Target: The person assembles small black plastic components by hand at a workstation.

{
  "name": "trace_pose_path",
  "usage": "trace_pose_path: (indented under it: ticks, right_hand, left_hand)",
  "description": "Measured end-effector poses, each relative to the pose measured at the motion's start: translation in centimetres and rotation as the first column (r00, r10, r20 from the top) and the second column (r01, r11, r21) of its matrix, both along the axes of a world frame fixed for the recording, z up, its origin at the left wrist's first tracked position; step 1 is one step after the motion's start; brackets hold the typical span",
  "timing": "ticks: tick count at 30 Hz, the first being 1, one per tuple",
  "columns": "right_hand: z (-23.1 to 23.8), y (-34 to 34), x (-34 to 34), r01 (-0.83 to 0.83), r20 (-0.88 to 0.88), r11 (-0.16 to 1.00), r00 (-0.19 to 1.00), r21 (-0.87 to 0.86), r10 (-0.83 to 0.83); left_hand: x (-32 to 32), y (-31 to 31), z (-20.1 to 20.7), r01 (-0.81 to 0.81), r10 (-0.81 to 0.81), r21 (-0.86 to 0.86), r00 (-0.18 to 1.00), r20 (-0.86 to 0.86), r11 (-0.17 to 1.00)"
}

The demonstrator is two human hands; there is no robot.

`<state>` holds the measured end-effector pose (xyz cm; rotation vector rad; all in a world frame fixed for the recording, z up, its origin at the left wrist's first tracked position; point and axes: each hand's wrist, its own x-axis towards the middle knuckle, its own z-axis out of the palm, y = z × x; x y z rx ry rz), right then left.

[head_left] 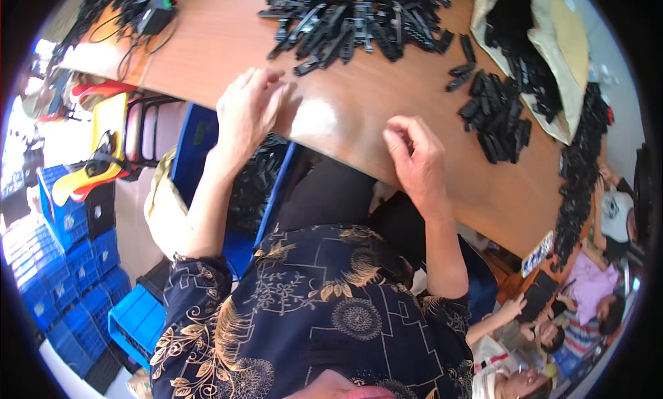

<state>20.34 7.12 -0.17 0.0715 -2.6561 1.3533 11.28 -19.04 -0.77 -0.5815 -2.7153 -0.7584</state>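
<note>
My left hand (250,112) hovers by the table's near edge, its fingers loosely bent and apart, and no object shows in it. Over the wooden table (359,109), to the right, my right hand (419,157) is curled, with thumb and fingers close together; whatever may be inside is hidden. Beyond both hands lies a large heap of long black plastic parts (352,26). A smaller pile of short black pieces (494,116) rests on the right, apart from my right hand.
A white sack (566,46) of black parts lies open at the far right. Cables with a black adapter (155,15) sit far left. Below the table edge stands a blue bin (197,147) of black parts. Blue crates (62,274) are stacked left; several people sit at right.
</note>
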Motion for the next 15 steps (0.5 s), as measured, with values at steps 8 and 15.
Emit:
trace_pose_path:
  ticks: [8, 15]
  right_hand:
    - [0.9, 10.2, -5.2, 0.194, -0.283, 0.695, 0.959, 0.692, 0.014]
    - [0.6, 10.2, -7.3, -0.055, 0.046, 0.522, 0.998, 0.851, 0.031]
  left_hand:
    - [-4.2, 4.7, -1.9, 0.034, -0.035, -0.228, 0.999, 0.001, 0.973]
    - [-2.9, 4.5, -2.7, 0.057, -0.059, 0.024, 0.993, 0.1, 0.998]
